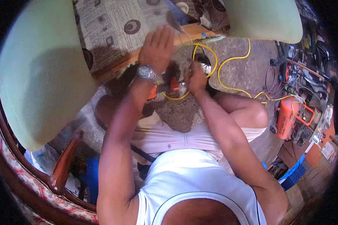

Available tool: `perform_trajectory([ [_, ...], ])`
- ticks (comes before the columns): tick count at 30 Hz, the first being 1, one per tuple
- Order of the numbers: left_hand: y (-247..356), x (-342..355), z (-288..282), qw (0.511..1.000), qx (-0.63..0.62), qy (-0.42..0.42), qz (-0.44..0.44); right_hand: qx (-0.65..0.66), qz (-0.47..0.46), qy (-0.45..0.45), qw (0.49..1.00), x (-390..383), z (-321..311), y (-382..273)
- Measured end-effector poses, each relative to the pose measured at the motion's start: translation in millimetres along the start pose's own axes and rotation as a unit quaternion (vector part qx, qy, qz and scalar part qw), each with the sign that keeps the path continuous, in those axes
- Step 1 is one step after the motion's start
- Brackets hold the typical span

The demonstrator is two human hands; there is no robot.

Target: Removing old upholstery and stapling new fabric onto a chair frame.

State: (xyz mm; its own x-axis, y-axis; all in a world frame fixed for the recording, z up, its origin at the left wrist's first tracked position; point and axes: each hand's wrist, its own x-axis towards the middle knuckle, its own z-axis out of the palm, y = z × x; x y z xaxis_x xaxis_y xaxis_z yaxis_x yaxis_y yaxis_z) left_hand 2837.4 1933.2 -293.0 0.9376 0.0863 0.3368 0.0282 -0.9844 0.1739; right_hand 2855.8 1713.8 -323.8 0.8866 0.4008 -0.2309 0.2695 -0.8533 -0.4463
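Note:
My left hand, with a metal watch on its wrist, lies with fingers stretched out over the front edge of a patterned grey-brown upholstery fabric. My right hand is low between my knees, just off that edge. Its fingers are curled and somewhat blurred, so what they hold cannot be made out. Close to its left side is a red piece with a silver fitting. An orange piece shows beside my left wrist, partly hidden by the forearm. A yellow hose loops around my right hand.
Pale green padded pieces flank the fabric. A wooden strip runs along its edge. The hose reaches an orange air tank at right, near cluttered tools. A wooden furniture leg stands at lower left.

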Motion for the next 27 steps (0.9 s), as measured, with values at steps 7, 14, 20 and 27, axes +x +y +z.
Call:
perform_trajectory([
  [7,7.1,11.8,-4.2,1.0,-0.008,-0.009,0.004,-0.163,-0.262,-0.146,0.94,-58.6,114.7,25.7],
  [14,9.9,12.6,-16.3,0.999,-0.029,-0.018,-0.042,-0.253,-0.242,-0.311,0.883,-32.0,136.1,22.9],
  [20,1.1,0.2,-7.7,0.999,-0.03,0.005,-0.026,-0.356,-0.254,-0.497,0.749,-10.6,28.0,-15.3],
  [27,1.3,3.6,-1.6,0.997,-0.049,0.06,0.004,-0.124,-0.114,-0.34,0.925,-11.1,-204.8,-51.0],
])
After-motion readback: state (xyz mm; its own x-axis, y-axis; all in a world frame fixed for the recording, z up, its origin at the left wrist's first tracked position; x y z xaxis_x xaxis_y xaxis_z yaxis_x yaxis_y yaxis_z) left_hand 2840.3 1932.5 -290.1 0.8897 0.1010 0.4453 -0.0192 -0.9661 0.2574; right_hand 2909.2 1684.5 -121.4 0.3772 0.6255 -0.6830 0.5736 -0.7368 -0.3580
